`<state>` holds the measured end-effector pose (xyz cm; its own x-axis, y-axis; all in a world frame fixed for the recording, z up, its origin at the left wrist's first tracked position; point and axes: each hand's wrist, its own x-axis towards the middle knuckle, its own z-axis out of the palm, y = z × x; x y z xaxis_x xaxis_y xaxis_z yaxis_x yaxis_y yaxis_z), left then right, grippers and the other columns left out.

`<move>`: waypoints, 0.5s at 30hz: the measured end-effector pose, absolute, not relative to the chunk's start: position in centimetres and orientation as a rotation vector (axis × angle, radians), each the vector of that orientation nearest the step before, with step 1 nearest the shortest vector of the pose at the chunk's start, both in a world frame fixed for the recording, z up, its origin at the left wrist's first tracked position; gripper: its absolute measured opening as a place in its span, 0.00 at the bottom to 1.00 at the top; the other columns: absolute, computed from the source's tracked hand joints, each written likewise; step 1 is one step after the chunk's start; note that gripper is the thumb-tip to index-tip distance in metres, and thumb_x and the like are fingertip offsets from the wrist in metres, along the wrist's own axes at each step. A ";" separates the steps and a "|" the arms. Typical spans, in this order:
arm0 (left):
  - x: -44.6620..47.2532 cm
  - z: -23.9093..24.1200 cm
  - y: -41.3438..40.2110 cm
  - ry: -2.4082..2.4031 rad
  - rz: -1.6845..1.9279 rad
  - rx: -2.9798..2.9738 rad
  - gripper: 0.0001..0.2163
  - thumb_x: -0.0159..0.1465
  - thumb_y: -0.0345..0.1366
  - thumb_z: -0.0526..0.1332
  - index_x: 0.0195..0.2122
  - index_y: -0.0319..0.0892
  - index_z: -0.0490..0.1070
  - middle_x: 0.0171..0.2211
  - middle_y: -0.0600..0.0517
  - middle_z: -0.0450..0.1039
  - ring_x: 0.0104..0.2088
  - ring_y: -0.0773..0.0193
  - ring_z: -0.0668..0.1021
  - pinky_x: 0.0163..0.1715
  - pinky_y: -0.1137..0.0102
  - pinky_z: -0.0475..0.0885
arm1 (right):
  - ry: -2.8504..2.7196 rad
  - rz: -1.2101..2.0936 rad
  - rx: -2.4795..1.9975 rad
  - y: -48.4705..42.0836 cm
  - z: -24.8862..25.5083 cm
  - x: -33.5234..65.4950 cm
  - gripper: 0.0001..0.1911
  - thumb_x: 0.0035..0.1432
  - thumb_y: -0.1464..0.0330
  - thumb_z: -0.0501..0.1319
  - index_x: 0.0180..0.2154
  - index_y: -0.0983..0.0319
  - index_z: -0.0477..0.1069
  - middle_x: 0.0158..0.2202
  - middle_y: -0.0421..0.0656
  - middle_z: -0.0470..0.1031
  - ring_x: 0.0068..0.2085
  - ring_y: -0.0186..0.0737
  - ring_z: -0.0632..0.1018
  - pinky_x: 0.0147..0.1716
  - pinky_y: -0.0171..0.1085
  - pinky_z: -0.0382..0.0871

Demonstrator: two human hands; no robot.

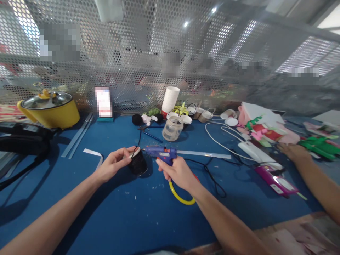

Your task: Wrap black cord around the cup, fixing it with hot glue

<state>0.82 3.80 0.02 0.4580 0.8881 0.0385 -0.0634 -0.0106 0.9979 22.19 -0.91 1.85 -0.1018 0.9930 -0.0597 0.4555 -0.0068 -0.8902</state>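
Tilted a little in my left hand (117,161) is a small black cup (138,164) with a white rim. A thin black cord (140,136) rises from the rim by my fingertips. My right hand (176,171) grips a blue glue gun (162,152), its nozzle pointing left at the cup's rim. From the gun's back end a long clear glue stick (204,154) sticks out to the right. A yellow curved piece (183,200) lies just under my right hand, partly hidden by it.
A clear jar (172,128) stands beyond the gun, with stacked paper cups (170,101) behind it. A yellow pot (51,109) and glue sticks (77,136) are at left. At right lie a white power strip (260,156), a purple device (276,180) and another person's hand (294,152).
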 end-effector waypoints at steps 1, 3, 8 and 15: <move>0.8 0.0 3.8 0.798 0.896 1.374 0.08 0.54 0.37 0.61 0.22 0.40 0.64 0.50 0.43 0.67 0.55 0.53 0.62 0.54 0.57 0.49 | -1.620 1.073 -1.506 -0.9 1.8 22.3 0.17 0.52 0.59 0.53 0.19 0.64 0.64 0.10 0.35 0.61 0.13 0.28 0.65 0.16 0.29 0.60; 0.8 0.1 3.7 0.796 0.896 1.381 0.08 0.54 0.37 0.61 0.22 0.40 0.64 0.50 0.43 0.67 0.55 0.52 0.63 0.55 0.56 0.49 | -1.591 1.122 -1.461 -0.8 1.7 22.4 0.18 0.53 0.59 0.53 0.20 0.64 0.66 0.10 0.35 0.62 0.13 0.28 0.64 0.16 0.30 0.60; 0.8 0.0 3.8 0.808 0.901 1.396 0.08 0.54 0.37 0.61 0.23 0.40 0.64 0.51 0.43 0.65 0.55 0.51 0.62 0.55 0.55 0.48 | -1.350 1.211 -1.317 -0.3 2.4 23.2 0.09 0.48 0.64 0.59 0.24 0.63 0.63 0.10 0.32 0.62 0.13 0.27 0.62 0.14 0.29 0.57; 0.7 0.2 3.8 0.829 0.868 1.467 0.10 0.54 0.40 0.60 0.23 0.39 0.64 0.52 0.42 0.63 0.55 0.49 0.62 0.53 0.55 0.51 | -1.131 0.985 -1.276 3.4 4.9 25.6 0.11 0.43 0.63 0.62 0.24 0.65 0.67 0.19 0.38 0.70 0.19 0.27 0.68 0.17 0.27 0.61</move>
<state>0.67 3.80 0.15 0.4707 0.8807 0.0530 0.0127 -0.0668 0.9977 25.60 3.37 4.94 0.1948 0.9776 0.0792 0.0551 0.0697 -0.9960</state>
